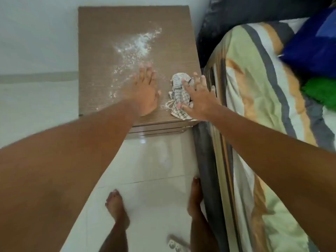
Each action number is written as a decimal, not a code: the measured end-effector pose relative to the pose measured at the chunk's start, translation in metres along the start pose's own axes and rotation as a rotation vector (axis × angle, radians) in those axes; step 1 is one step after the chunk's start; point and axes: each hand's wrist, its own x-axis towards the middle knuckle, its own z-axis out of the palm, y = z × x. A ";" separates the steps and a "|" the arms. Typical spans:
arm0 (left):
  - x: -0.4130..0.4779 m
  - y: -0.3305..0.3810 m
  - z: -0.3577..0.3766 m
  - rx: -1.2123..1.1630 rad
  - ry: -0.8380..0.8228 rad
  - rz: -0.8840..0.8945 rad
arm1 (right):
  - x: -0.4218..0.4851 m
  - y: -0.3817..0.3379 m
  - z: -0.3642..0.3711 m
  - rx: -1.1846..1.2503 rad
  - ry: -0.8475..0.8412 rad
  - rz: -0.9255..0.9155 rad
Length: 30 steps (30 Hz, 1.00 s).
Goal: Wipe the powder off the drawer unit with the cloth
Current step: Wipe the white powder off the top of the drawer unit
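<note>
While powder is lying across the drawer unit, both hands are reaching over it
The right hand is pressing spread fingers onto the crumpled cloth near the front right corner; the left hand is lying flat, fingers together

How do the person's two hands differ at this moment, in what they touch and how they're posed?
The left hand lies flat, fingers together, on the bare top of the drawer unit beside the powder; the right hand rests on the crumpled checked cloth, fingers spread.
The left hand is near the middle of the front; the right hand is by the edge next to the bed.
Both are open, palm down, with no closed grip.
</note>
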 end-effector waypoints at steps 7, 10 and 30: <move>0.054 -0.010 0.052 -0.033 0.151 0.052 | 0.026 0.017 0.055 0.013 0.090 -0.110; 0.071 -0.017 0.053 -0.054 0.190 0.054 | 0.035 0.017 0.063 0.112 0.166 -0.103; 0.098 -0.031 0.068 -0.025 0.211 0.077 | 0.227 0.046 -0.063 0.475 0.695 -0.033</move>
